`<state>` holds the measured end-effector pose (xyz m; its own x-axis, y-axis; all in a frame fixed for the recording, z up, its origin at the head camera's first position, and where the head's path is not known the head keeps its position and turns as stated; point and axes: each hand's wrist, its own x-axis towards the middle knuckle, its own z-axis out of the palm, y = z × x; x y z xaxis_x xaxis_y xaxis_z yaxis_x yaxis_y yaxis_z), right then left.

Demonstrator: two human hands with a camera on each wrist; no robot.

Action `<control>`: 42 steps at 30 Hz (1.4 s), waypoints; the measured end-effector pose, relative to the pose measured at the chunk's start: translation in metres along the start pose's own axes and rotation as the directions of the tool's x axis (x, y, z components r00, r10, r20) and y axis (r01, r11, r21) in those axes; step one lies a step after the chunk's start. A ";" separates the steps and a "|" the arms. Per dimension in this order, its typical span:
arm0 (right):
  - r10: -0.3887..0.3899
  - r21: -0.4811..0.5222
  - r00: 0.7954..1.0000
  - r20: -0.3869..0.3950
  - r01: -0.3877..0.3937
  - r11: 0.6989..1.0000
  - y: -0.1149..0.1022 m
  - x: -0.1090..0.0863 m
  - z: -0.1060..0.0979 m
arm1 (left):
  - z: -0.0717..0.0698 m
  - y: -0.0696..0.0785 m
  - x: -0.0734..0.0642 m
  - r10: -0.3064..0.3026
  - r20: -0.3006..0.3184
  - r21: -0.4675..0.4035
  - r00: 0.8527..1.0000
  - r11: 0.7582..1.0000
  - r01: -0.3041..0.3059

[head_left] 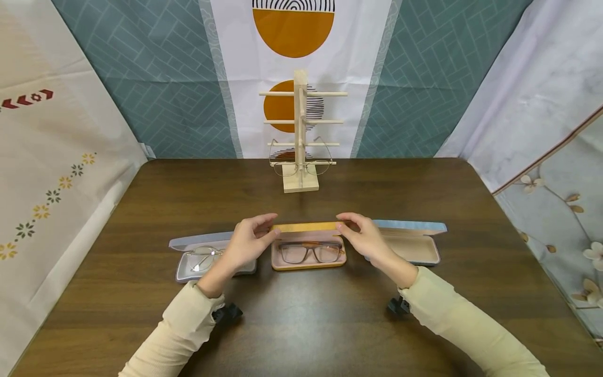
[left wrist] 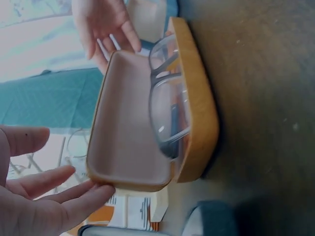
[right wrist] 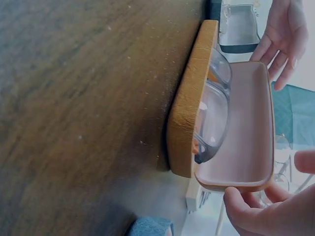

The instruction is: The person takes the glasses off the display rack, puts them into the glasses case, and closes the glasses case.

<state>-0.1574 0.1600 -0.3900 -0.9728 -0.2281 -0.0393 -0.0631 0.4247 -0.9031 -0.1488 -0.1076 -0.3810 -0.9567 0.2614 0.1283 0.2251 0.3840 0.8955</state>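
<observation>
A tan-orange glasses case [head_left: 308, 267] with a pinkish lining stands open at the middle of the table. Dark-framed glasses [head_left: 311, 253] lie in its base. My left hand [head_left: 247, 241] is at the left end of the raised lid [left wrist: 130, 118]; in the left wrist view, fingertips meet its edge and the thumb stands apart. At the lid's other end is my right hand [head_left: 365, 235], with fingertips [right wrist: 235, 196] against the rim in the right wrist view. The two hands flank the lid, their fingers loosely extended.
Left of the middle, an open grey-blue case [head_left: 188, 269] holds thin-rimmed glasses [head_left: 204, 256], partly behind the left hand. On the right stands an open light-blue case [head_left: 419, 251]. A wooden display rack [head_left: 300, 125] at the back carries round glasses [head_left: 285, 168] on a low bar.
</observation>
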 end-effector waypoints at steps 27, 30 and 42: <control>-0.044 -0.016 0.998 -0.045 0.044 0.999 0.016 -0.012 0.006 | 0.032 -0.022 -0.019 0.205 -0.238 0.124 0.950 0.976 -0.179; -0.033 -0.027 0.998 -0.048 0.032 0.999 0.018 -0.014 0.006 | 0.031 -0.023 -0.020 0.183 -0.216 0.147 0.959 0.977 -0.153; -0.019 -0.052 0.999 -0.027 0.018 0.999 0.020 -0.017 0.003 | 0.023 -0.018 -0.020 0.019 -0.156 0.076 0.988 0.997 -0.007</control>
<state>-0.1418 0.1692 -0.4085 -0.9771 -0.2126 -0.0106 -0.0917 0.4653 -0.8804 -0.1298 -0.0992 -0.4093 -0.9694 0.1271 0.2100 0.2450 0.4482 0.8597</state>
